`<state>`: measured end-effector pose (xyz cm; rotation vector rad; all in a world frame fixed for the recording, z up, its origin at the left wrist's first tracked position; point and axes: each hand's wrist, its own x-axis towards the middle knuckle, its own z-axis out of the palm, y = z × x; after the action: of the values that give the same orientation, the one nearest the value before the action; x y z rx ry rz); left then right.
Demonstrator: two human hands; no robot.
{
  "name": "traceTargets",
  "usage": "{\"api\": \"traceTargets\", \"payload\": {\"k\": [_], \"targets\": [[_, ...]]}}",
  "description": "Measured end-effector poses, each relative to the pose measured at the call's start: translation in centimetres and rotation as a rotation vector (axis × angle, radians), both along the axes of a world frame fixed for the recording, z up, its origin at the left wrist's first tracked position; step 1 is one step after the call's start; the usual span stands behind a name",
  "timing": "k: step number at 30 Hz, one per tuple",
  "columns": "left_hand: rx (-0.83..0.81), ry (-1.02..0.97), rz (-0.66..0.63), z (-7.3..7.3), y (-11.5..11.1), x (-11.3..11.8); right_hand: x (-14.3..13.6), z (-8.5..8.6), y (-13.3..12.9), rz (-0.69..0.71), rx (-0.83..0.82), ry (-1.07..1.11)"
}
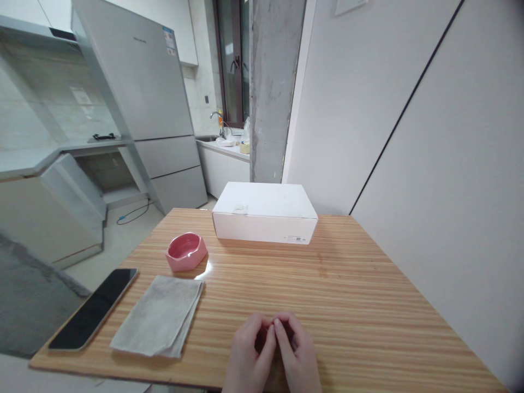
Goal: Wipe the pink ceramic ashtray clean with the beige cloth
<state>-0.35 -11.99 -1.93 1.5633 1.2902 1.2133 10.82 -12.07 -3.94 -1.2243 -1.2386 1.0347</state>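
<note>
Pale striped wood makes up the surface point(347, 295), and at its near edge the left hand point(248, 355) and the right hand point(297, 352) are seen pressed together, fingertips touching and fingers curled inward over a small dark gap. Whether anything is pinched inside that gap cannot be told; nothing is visibly held. The folded grey cloth point(159, 316) is found just to the left of the hands, nearest to the left hand and apart from it, with its long axis running away from the person and tilted slightly to the right. Further left, beyond the cloth, a black phone point(96, 308) is laid face up along much the same slanted line, near the surface's left edge. Ahead of the cloth and forward-left of the hands, a pink faceted dish point(186, 251) is set, just clear of the cloth's far corner. Straight ahead and well apart from both hands, a closed white box point(265, 212) is placed with its long side across the view.
</note>
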Motion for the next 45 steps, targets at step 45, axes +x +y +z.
{"api": "traceTargets", "payload": {"k": [45], "targets": [[-0.022, 0.022, -0.054, 0.67, -0.05, -0.22, -0.12, 0.43, 0.01, -0.017, 0.007, 0.021]]}}
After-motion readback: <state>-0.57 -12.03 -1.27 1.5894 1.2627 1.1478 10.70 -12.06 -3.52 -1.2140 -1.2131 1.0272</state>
